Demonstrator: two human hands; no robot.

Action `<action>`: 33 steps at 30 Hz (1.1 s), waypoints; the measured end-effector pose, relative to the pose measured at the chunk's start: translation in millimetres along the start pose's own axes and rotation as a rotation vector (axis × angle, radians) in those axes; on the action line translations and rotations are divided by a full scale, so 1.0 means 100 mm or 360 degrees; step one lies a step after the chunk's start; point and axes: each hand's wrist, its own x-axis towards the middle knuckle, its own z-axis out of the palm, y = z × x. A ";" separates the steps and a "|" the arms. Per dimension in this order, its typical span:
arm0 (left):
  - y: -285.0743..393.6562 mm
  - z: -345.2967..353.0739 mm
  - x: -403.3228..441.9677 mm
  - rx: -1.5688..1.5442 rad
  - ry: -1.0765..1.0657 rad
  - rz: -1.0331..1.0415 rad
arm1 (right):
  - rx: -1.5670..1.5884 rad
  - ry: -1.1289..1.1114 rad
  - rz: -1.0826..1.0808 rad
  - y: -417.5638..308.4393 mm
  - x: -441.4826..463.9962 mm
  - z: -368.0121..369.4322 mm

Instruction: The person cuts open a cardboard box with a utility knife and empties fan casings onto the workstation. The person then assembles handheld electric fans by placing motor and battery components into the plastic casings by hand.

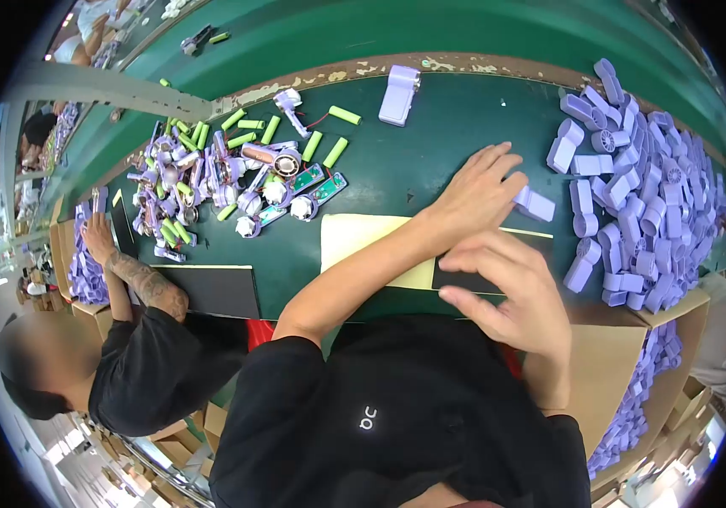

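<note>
My left hand [474, 193] reaches across in front of my body, palm down over the green table, its fingers extended. A small purple plastic housing [535, 205] lies right beside its fingers; whether they touch it is unclear. Nearer my body is my right hand [511, 284], fingers curved and thumb apart, with nothing visible in it. It hovers over a black pad [464, 278] next to a yellow sheet [363, 241]. Farther back on the table lies a larger purple housing [398, 96].
At left, a heap [210, 173] mixes purple parts, green cells, wires and circuit boards. Many purple housings [642, 186] are piled at right, above a cardboard box [604, 364]. A co-worker [155, 364] sits at left, one hand near another purple pile. A metal post [126, 91] crosses the upper left.
</note>
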 end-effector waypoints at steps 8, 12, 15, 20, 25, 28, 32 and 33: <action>0.21 -0.62 -0.97 -0.0678 0.0123 -0.0530 | -0.0235 -0.0305 -0.0224 0.17 0.88 0.06; 0.29 -0.71 -1.22 -0.1402 0.0493 -0.0848 | -0.0213 -0.0313 -0.0233 0.44 1.76 0.33; 0.18 -0.61 -1.41 -0.1637 0.0506 -0.0820 | -0.0382 -0.0292 -0.0354 0.75 2.41 0.69; 0.10 -0.67 -1.39 -0.1689 0.0506 -0.0850 | -0.0563 -0.0378 -0.0368 0.96 3.04 1.20; 0.07 -0.65 -1.41 -0.1910 0.0688 -0.0991 | -0.0584 -0.0334 -0.0493 0.79 2.67 0.92; 0.04 -0.70 -1.43 -0.2032 0.0975 -0.0916 | -0.0663 -0.0469 -0.0210 0.41 1.91 0.42; 0.00 -0.78 -1.40 -0.2270 0.1262 -0.0885 | -0.0242 -0.0379 0.0099 0.45 0.92 0.12; 0.00 -0.79 -1.39 -0.2312 0.1297 -0.0881 | -0.0368 -0.0355 0.0114 0.44 0.71 0.22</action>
